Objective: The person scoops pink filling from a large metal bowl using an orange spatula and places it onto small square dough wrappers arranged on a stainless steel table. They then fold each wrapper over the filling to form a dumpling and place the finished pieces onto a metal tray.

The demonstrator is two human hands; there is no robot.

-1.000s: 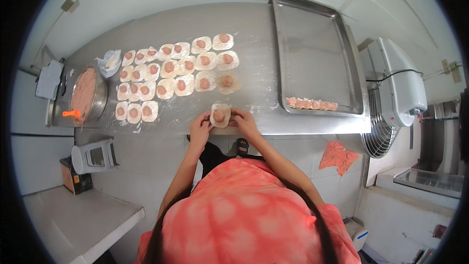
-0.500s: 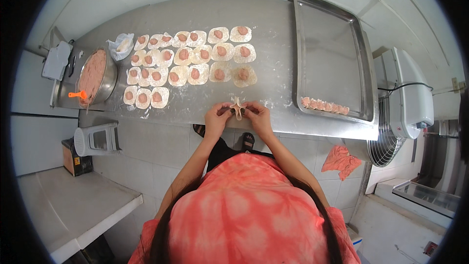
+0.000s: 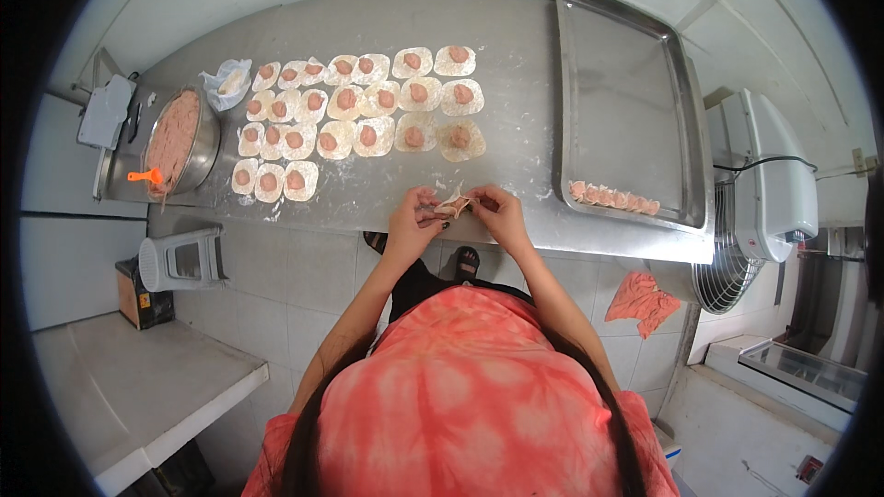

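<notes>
Mid-frame, the left hand (image 3: 414, 214) and right hand (image 3: 500, 213) both pinch a partly folded dumpling (image 3: 452, 207), fingers drawn nearly together.

1 wide fisheye view, from the left one of 2 head-worn cameras, looks steeply down. The shirt (image 3: 451, 377), closest to the lens, fills 6 o'clock; the left hand (image 3: 414, 218) and right hand (image 3: 500, 215) sit near the dial's centre; the steel table (image 3: 516, 37), farther off, bows from 9 through 12 to 3 o'clock.
</notes>
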